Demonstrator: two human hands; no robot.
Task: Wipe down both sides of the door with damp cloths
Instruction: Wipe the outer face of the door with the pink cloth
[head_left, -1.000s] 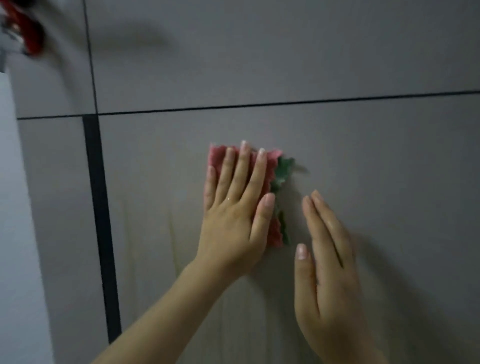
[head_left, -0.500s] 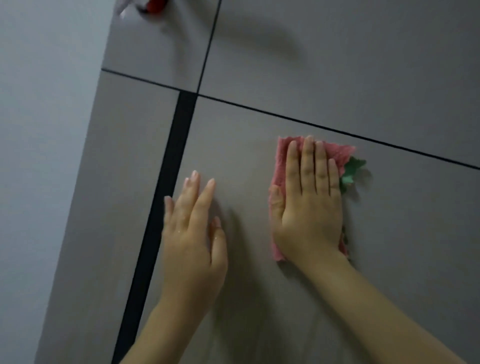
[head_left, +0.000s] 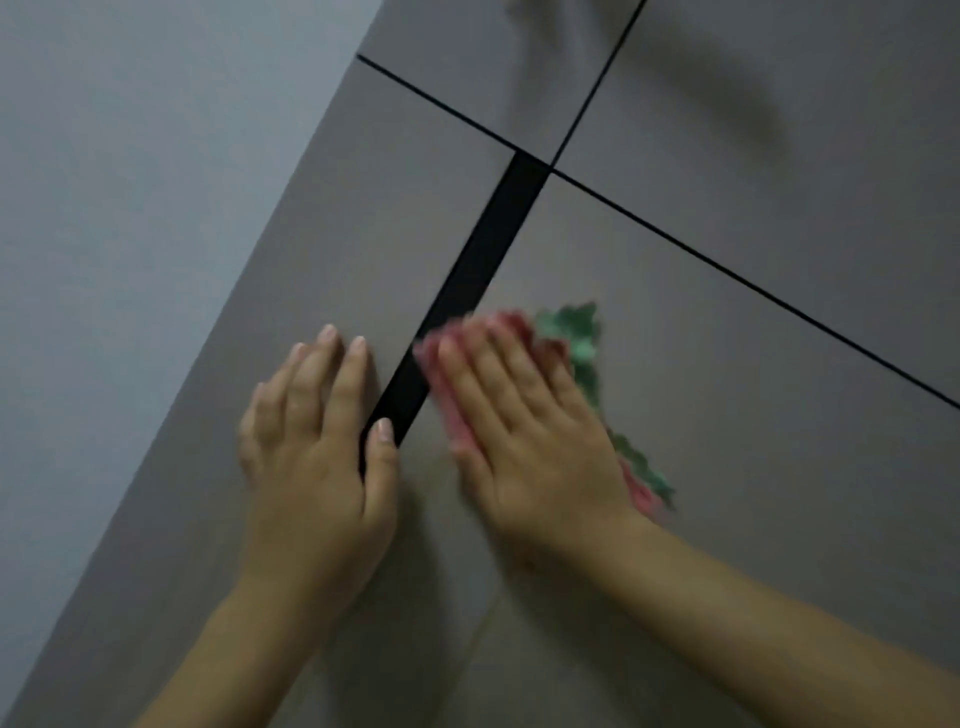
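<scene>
Two hands are lying flat on the grey door (head_left: 727, 415). We are pressing the right hand (head_left: 524, 436), fingers straight and close together, onto the pink and green cloth (head_left: 576, 338) just beside the black vertical strip (head_left: 483, 265). We are resting the left hand (head_left: 317, 447) bare, fingers together, thumb touching the strip.

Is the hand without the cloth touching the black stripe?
Touching. The head view shows the left hand flat on the door, its thumb lying across the black stripe.
</scene>
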